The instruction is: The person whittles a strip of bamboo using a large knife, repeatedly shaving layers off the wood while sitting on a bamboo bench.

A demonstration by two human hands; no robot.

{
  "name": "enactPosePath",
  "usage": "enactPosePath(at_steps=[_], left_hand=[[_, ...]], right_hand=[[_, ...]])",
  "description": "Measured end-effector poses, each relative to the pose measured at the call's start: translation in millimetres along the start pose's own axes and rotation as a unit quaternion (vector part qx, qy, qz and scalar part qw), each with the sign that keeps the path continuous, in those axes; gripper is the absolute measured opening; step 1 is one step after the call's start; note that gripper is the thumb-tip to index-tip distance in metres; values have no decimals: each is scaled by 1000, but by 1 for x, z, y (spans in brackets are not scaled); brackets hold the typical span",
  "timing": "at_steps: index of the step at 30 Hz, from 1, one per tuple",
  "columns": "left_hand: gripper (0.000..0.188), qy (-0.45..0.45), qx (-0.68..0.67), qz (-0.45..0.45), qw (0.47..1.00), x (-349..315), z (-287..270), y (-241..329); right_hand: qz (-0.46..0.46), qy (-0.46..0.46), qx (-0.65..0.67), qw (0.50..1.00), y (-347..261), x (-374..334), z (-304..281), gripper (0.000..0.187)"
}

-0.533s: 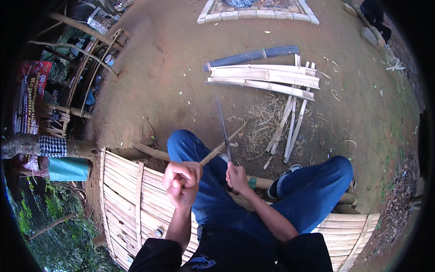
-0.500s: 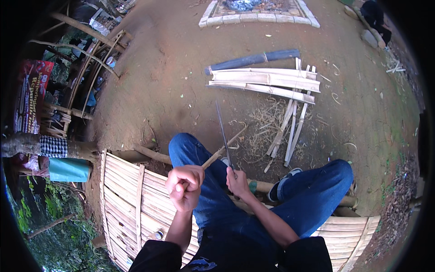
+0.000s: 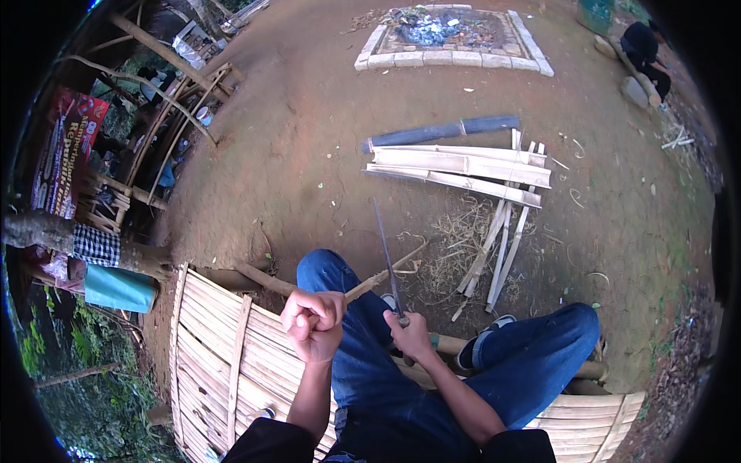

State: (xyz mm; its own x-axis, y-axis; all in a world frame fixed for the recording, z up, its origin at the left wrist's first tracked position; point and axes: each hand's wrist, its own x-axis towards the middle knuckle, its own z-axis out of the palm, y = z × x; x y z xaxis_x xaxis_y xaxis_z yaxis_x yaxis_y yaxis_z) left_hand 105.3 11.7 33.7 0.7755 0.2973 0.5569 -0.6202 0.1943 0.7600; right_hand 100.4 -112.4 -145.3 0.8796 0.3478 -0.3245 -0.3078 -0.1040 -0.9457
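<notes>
My left hand point(image 3: 315, 326) is closed in a fist around one end of a thin bamboo strip point(image 3: 369, 285). The strip slants away to the right over my left knee, and its far end looks frayed. In my closed right hand point(image 3: 412, 338) is the handle of a long knife point(image 3: 384, 238), its narrow dark blade pointing away from me. Blade and strip cross in the picture near the strip's middle; whether they touch, I cannot tell.
I sit on a bamboo-slat bench point(image 3: 212, 339). Split bamboo pieces point(image 3: 463, 160), a dark bamboo length point(image 3: 444, 133), narrow strips point(image 3: 503, 258) and curly shavings point(image 3: 455, 239) lie on the ground ahead. Beyond is a brick-edged fire pit point(image 3: 440, 59). A person point(image 3: 642, 50) is at far right.
The view has tilted up, so the ground things sit lower and more of the fire pit shows. My right hand has come back toward me with the knife; my left hand has barely moved.
</notes>
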Motion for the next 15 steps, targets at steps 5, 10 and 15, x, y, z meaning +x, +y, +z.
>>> enactPosePath(at_steps=[5, 10, 15], left_hand=[[41, -40, 23, 2, 999, 0, 9, -1], [40, -71, 44, 16, 996, -2, 14, 1], [36, -90, 24, 40, 995, -12, 16, -3]], right_hand=[[-183, -9, -68, 981, -36, -11, -2, 36], [73, 34, -44, 996, 41, 27, -11, 24], [-51, 58, -91, 993, 8, 8, -7, 24]])
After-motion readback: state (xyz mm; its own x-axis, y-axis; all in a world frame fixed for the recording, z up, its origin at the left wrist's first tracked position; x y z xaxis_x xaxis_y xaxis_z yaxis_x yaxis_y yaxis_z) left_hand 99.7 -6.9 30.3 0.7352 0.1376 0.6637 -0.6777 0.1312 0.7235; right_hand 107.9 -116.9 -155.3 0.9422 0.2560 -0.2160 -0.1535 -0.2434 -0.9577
